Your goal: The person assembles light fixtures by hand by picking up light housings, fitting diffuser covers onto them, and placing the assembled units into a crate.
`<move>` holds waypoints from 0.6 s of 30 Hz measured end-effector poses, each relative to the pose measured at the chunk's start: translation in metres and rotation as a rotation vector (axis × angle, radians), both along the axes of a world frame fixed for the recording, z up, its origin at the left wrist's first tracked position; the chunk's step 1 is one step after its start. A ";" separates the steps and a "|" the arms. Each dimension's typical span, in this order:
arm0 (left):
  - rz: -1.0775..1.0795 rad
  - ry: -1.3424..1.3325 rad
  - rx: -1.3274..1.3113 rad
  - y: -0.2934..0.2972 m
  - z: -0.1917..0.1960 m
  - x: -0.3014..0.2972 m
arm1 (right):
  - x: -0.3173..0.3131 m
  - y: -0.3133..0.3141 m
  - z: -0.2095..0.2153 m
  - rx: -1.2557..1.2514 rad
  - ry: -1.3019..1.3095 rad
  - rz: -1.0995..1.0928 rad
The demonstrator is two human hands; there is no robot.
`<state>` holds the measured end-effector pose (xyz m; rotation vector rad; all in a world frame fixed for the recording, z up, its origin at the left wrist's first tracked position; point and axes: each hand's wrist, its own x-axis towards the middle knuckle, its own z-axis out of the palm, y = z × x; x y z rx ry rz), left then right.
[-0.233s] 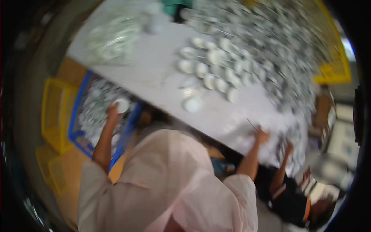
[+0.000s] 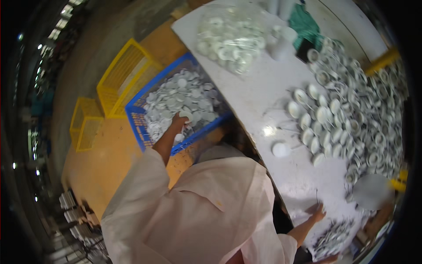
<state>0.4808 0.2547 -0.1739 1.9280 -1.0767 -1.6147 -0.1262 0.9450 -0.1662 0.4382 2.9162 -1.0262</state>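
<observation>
My left hand (image 2: 176,123) is over a blue plastic crate (image 2: 134,110), its fingers closed on a round white disc (image 2: 187,116). Beneath it, many similar white discs (image 2: 167,94) fill the crate. At the table's near right, my right hand (image 2: 318,214) is closed around a small part, of which mostly a thin dark wire (image 2: 317,196) shows, pointing up. A single white disc (image 2: 280,149) lies on the white tabletop (image 2: 263,119) between my hands. Right of it is a spread of round white parts with wires (image 2: 323,115).
A clear bag of white parts (image 2: 233,42) sits on the table's far side. Grey ring-shaped parts (image 2: 373,127) are heaped at right. Two yellow crates, one larger (image 2: 110,90) and one smaller (image 2: 85,132), stand left. More wired parts (image 2: 334,237) lie beyond my right hand, near another person's arm (image 2: 329,259).
The view has swung left, so the table and crates sit farther right in the picture. My left hand still holds a disc over the blue crate; my right hand stays closed over the table.
</observation>
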 end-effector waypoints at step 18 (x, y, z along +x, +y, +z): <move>0.126 -0.678 -0.318 -0.093 -0.017 0.097 | 0.088 -0.281 0.112 -0.167 0.325 0.426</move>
